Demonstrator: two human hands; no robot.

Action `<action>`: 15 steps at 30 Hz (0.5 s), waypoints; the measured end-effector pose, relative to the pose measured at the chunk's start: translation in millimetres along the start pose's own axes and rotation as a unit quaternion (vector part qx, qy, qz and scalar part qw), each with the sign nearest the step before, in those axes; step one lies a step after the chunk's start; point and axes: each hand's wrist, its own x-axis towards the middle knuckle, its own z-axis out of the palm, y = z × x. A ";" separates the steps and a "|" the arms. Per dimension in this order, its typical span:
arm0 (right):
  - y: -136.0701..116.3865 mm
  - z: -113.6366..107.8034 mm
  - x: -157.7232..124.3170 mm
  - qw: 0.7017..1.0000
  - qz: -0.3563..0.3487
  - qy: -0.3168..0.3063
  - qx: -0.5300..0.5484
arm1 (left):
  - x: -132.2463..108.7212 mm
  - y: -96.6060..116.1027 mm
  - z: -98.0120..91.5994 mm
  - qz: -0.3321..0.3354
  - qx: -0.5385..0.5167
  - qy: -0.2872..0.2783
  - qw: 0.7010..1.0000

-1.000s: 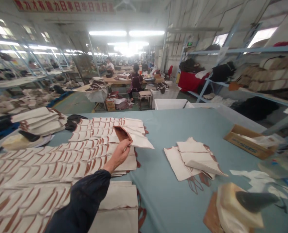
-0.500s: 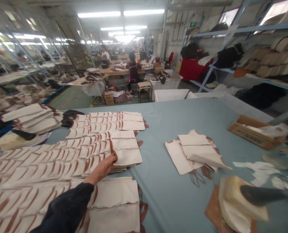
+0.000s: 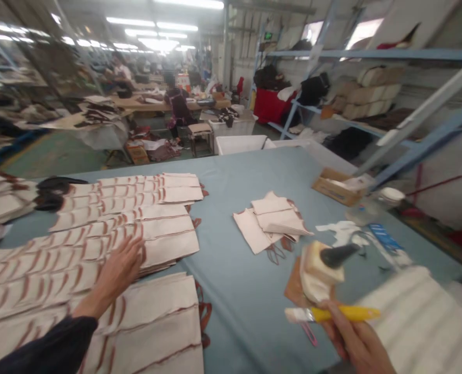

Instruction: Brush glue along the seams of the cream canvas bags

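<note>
Fingers (image 3: pixel 134 250) of the left hand (image 3: pixel 118 272) are spread wide, palm down, pressing flat on the overlapped cloth pieces (image 3: pixel 98 239): cream fabric w/ brown trim, fanned in long rows across the left half of the table (image 3: pixel 239 311). The hand sits near the right end of the middle row, and its dark sleeve (image 3: pixel 48 350) runs back to the bottom-left corner. Just below the wrist lie bigger panels (image 3: pixel 157 322) of the same cloth, reaching the bottom edge, w/ brown straps poking out on their right side.

Over to the right hand (image 3: pixel 355 345), low in frame: its fingers are curled round a yellow-handled brush (image 3: pixel 359 313), gripping approx mid-handle. The brush is held level above the table, white bristles pointing left. Just beyond the bristle end, a cream block w/ black handle (image 3: pixel 322 262) sits on a brown patch. A blurred white ribbed stack (image 3: pixel 421 322) fills the bottom right, just beside the hand.

Further out, at centre table, there's a small loose pile (image 3: pixel 270 221) of cream pieces, well apart from the rows. Behind it to the right is an open cardboard box (image 3: pixel 334 189), near the table's far edge. Off the table are a white crate (image 3: pixel 241 144) and blue shelving (image 3: pixel 332 54) w/ bundles. In the bkgd a person (image 3: pixel 178 106) is seated at another bench.
</note>
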 end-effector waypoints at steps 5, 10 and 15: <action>-53.2 -39.2 48.1 0.991 -0.123 -0.015 0.045 | 7.4 99.6 44.9 -0.001 -0.183 -0.033 0.983; -182.9 -96.8 95.0 0.912 -0.354 0.124 0.164 | 12.5 203.1 103.4 0.039 -0.263 -0.129 0.955; -272.4 -145.4 126.9 0.834 -0.293 0.202 0.421 | 40.2 241.8 157.5 0.034 -0.298 -0.194 0.934</action>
